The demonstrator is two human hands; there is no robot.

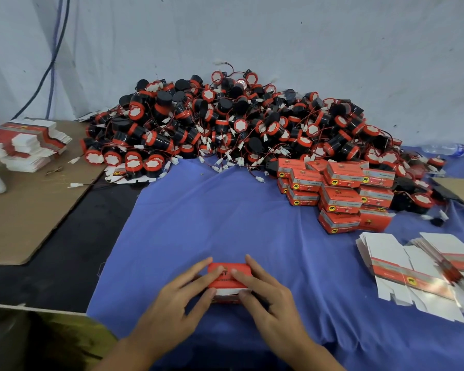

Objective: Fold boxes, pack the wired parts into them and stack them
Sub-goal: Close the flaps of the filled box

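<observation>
Left grip (172, 301) and right grip (268, 293) clamp the red box (227, 279), lower centre, apparently closing it. Probable next move: stacking it among packed boxes (338, 194), centre right.

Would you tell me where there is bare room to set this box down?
Free: the blue cloth between the held red box, the pile of wired parts and the stacked boxes; also the near end of the cardboard sheet, left. Crowded: far right, flat box blanks.
</observation>
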